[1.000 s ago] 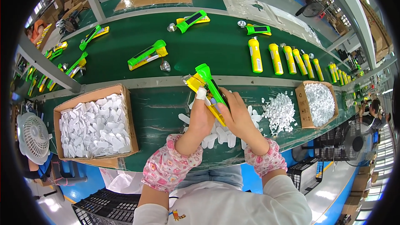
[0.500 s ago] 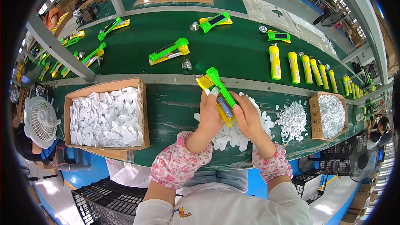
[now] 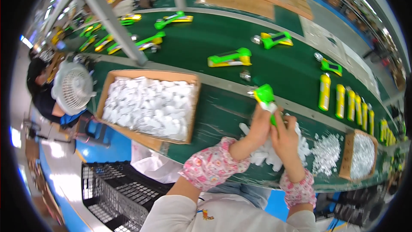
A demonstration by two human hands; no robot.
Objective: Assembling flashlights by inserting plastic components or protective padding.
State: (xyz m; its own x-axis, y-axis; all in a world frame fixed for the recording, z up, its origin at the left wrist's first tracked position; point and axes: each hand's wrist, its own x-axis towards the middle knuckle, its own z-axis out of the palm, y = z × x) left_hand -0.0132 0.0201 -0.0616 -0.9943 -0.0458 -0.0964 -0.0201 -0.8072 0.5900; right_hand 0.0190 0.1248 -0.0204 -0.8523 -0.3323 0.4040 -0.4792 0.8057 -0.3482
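Note:
Both hands are closed around a green-and-yellow flashlight [image 3: 264, 94] above the near side of the bench. My left hand [image 3: 259, 128] grips it from the left, with something white on or by the thumb. My right hand [image 3: 285, 139] presses its fingers against the green body from the right. Most of the flashlight's lower part is hidden by the hands. Directly below lies a loose pile of white oval plastic pieces [image 3: 267, 157]. A heap of small clear-white bits [image 3: 327, 154] is to the right of it.
An open carton [image 3: 195, 107] of white oval pieces stands left; a smaller carton [image 3: 346, 159] of tiny clear parts, right. Beyond a metal rail, a green belt [image 3: 189, 38] carries several flashlights, some upright yellow ones [image 3: 325, 92]. A white fan [image 3: 74, 88] and another person [image 3: 40, 81] are at left.
The view has swung left, so the scene sits further right. The flashlight has been turned in my hands, its yellow lower part now hidden, and my right hand has come closer to my left.

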